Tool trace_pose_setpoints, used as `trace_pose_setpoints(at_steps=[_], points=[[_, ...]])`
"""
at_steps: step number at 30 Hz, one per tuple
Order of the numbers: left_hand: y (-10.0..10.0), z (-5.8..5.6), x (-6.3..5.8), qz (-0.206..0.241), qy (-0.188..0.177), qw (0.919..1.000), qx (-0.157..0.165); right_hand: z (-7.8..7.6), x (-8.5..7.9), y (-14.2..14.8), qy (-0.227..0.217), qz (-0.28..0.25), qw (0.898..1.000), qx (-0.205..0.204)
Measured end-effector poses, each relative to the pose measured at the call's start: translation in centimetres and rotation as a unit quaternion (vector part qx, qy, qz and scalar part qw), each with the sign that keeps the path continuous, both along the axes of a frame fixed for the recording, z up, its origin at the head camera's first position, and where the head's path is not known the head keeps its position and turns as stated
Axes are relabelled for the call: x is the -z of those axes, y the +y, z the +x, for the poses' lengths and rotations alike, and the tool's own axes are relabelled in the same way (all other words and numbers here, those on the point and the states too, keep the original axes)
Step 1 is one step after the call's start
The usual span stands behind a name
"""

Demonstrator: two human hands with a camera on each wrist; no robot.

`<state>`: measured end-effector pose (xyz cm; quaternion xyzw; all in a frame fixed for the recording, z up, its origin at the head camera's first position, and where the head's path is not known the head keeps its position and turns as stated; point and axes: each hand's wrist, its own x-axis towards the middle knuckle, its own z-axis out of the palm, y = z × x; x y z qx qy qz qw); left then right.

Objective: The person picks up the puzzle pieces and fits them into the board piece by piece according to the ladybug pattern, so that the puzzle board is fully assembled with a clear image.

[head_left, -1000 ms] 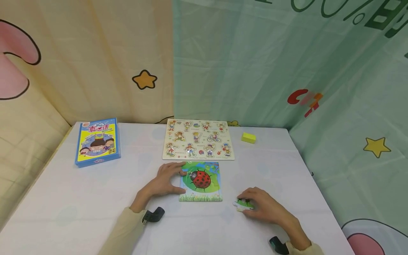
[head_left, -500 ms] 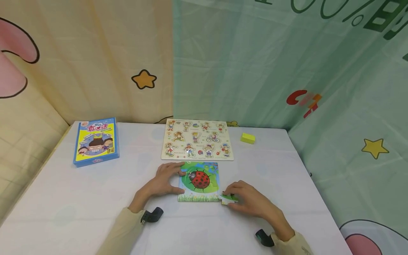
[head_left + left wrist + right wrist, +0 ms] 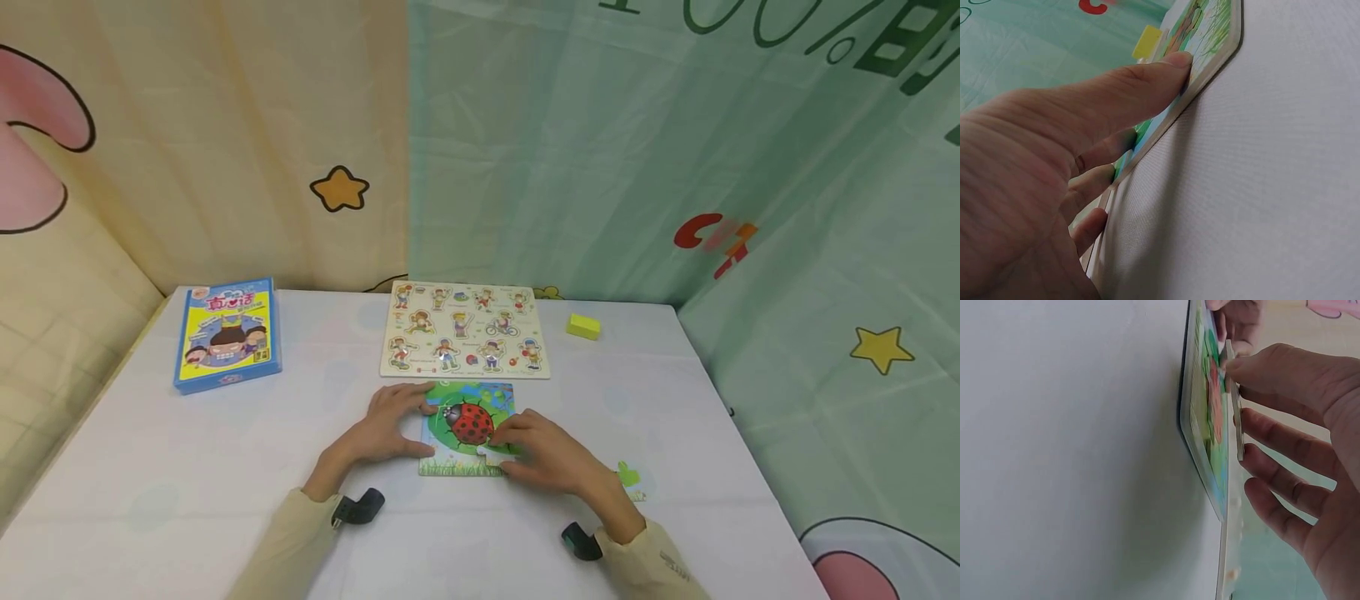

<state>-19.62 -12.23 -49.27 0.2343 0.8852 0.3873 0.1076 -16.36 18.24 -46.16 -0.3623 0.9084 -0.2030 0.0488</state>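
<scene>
A square ladybug jigsaw puzzle [image 3: 453, 462] lies on the white table in front of the person. The left hand [image 3: 392, 423] rests along its left side, thumb on the near part and fingertips at the far left corner. In the left wrist view the thumb [image 3: 1147, 81] lies on the puzzle's surface by the rim. The right hand [image 3: 551, 454] pinches a puzzle piece [image 3: 495, 457] over the lower right of the ladybug picture. From the right wrist, that piece [image 3: 1237, 419] shows edge-on, raised off the board between thumb and fingers.
Behind the puzzle lies a board of sports figures [image 3: 465, 329]. A yellow block [image 3: 583, 326] sits to its right, and a blue-and-yellow box [image 3: 228, 335] at the back left. Another loose puzzle piece [image 3: 628, 475] lies partly hidden by the right forearm. Printed curtains border the table [image 3: 187, 500].
The right hand has carried the puzzle piece leftward from the table onto the lower right of the ladybug puzzle. A loose piece has come into view behind the right forearm. The left hand stays put.
</scene>
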Motion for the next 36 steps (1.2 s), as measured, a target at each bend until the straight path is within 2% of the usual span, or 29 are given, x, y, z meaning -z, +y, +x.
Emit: trace_pose_setpoints(at_steps=[13, 24, 36], points=[[0.1, 0.0, 0.4, 0.0, 0.008, 1.0, 0.002, -1.0, 0.8, -2.8, 0.008, 0.052, 0.998, -0.023], [0.0, 0.1, 0.1, -0.006, 0.001, 1.0, -0.006, -1.2, 0.8, -3.5, 0.018, 0.043, 0.998, -0.044], [0.1, 0.1, 0.2, -0.008, -0.005, 0.9999, -0.009, -1.1, 0.5, -4.1, -0.018, 0.06, 0.997, -0.042]])
